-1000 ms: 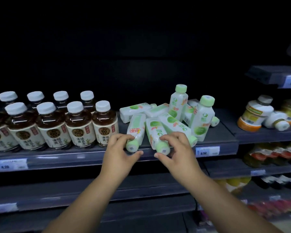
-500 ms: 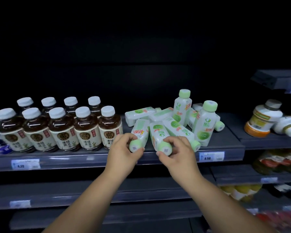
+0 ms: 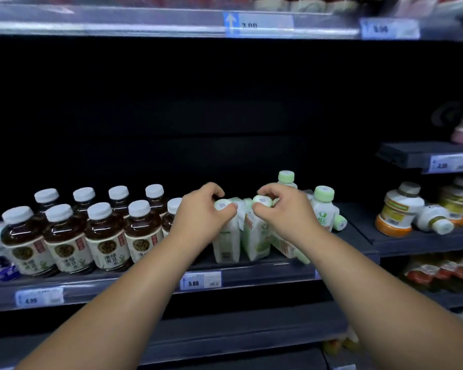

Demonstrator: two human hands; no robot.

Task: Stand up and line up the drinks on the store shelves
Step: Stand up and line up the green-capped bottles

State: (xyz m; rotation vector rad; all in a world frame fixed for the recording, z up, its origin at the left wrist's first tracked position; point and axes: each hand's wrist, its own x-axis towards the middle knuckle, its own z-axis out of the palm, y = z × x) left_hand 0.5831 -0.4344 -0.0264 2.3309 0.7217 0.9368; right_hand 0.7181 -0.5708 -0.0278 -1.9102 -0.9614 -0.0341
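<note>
1. Drinks being handled: two white, green-capped bottles, the left bottle (image 3: 226, 244) and the right bottle (image 3: 254, 244), stand side by side at the front of the shelf (image 3: 251, 276). Their bases rest on it.
2. The left hand (image 3: 198, 220) grips the cap of the left bottle from above, fingers and thumb curled round it.
3. The right hand (image 3: 289, 212) pinches the cap of the right bottle between thumb and curled fingers.
4. The hands are close together but apart. Each bottle body stands directly below its hand's fingertips.
5. Two rear bottles (image 3: 324, 209) of the same drink stand upright behind and right of the right hand. A fallen bottle (image 3: 338, 222) lies just beside them.
6. Tea bottles (image 3: 104, 236) stand in two rows left of the left hand.
7. A price tag (image 3: 201, 281) sits on the shelf edge below the left bottle.
</note>
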